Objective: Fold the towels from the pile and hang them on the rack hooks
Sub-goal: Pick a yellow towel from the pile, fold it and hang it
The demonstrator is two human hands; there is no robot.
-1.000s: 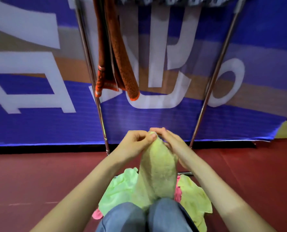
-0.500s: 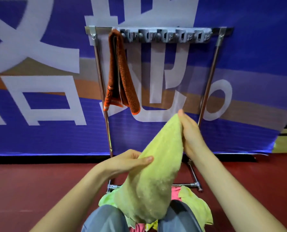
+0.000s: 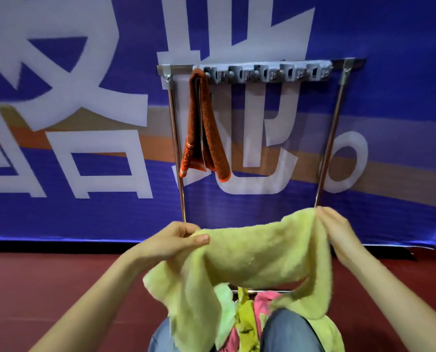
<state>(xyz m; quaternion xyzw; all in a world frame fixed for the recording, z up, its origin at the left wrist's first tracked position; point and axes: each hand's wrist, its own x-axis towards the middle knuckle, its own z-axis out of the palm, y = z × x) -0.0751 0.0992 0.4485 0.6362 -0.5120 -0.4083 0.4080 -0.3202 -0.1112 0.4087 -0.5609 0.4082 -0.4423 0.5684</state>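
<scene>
A yellow-green towel (image 3: pixel 257 252) is stretched sideways between my hands, its lower edges drooping over my knees. My left hand (image 3: pixel 176 240) grips its left end, thumb on top. My right hand (image 3: pixel 333 227) pinches its upper right corner, slightly higher. Ahead stands a metal rack (image 3: pixel 331 133) with a grey strip of hooks (image 3: pixel 267 72) along its top bar. A folded orange towel (image 3: pixel 203 128) hangs from the leftmost hook. The pile of towels (image 3: pixel 247 318), pink, yellow and pale green, lies on the floor between my knees, partly hidden by the held towel.
A blue banner (image 3: pixel 59 123) with large white characters covers the wall behind the rack. The floor (image 3: pixel 46 288) is dark red. My knees in blue jeans (image 3: pixel 288 329) are at the bottom edge. The rack's base bar (image 3: pixel 270 291) lies just beyond the pile.
My hands have drawn apart, spreading the yellow-green towel from a hanging bunch into a wide span. The right hand went right, the left stayed lower left. The view tilted up, showing the hook strip.
</scene>
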